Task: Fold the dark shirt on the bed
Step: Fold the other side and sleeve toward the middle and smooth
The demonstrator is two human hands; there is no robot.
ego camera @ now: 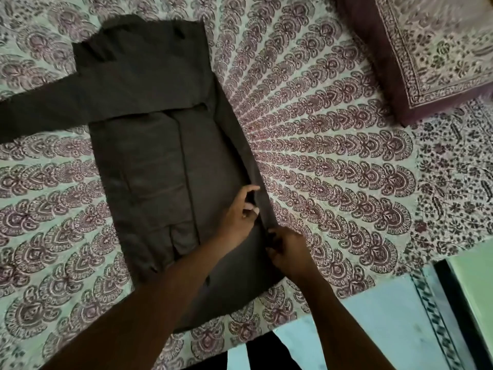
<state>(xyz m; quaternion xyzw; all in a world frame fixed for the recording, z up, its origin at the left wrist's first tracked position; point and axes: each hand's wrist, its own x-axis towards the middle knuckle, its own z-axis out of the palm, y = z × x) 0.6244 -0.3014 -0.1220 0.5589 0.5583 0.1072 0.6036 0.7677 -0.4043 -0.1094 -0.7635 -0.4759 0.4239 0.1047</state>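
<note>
The dark shirt (149, 145) lies flat on the patterned bed sheet (333, 161), collar end far from me. One sleeve stretches out to the left; the other sleeve is folded down along the shirt's middle. My left hand (240, 212) rests on the shirt's right part, with thumb and fingers pinching a raised fold of cloth at the right edge. Just below it, my right hand (288, 249) grips the same folded edge with curled fingers. The shirt's lower hem near me is partly hidden by my forearms.
A maroon-bordered printed pillow (426, 49) lies at the top right of the bed. The bed's near edge runs along the bottom right, with pale floor (378, 329) and a dark-edged green object (474, 295) beyond it.
</note>
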